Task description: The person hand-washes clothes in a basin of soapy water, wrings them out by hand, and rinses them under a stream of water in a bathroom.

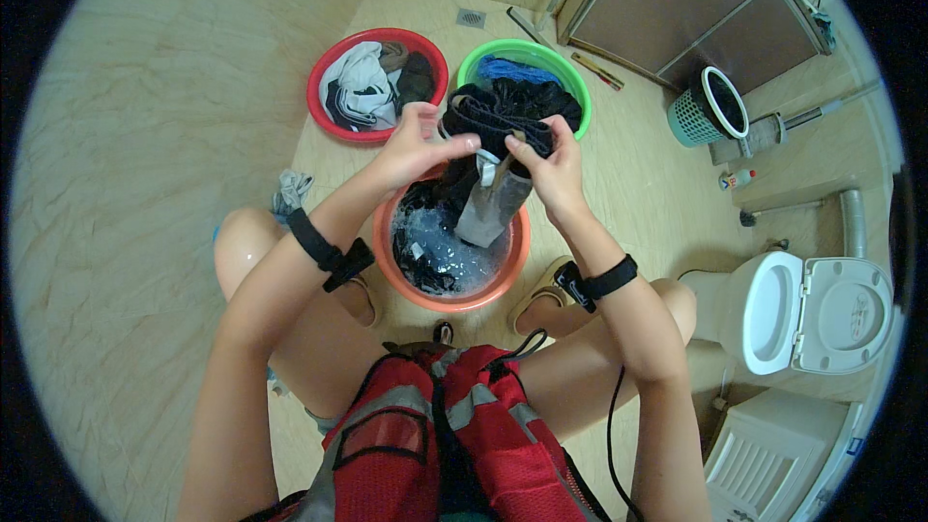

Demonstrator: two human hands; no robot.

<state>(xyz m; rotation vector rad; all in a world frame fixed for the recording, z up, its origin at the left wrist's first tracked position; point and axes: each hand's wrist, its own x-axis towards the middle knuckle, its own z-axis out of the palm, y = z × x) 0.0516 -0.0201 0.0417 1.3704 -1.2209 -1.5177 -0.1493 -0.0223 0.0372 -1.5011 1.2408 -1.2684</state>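
Observation:
A bunched black garment [500, 116] with a ribbed band is held up over an orange basin [380, 261]. My right hand [554, 167] grips it, thumb in front and fingers behind. My left hand [424, 148] is at the garment's left edge, its thumb against the cloth and its fingers spread from the thumb; whether it grips is unclear. Between the hands hang a white tag [487, 167] and a grey piece of cloth [489, 214], which reaches down over the basin. Dark wet clothing [428, 272] lies in the basin's sudsy water [464, 261].
Beyond stand a red basin [317, 101] of white and dark clothes and a green basin [586, 105] of blue and black clothes. A toilet [772, 312], a waste basket [692, 119] and a plastic bottle [736, 180] are at right. A tiled wall [145, 196] borders the left.

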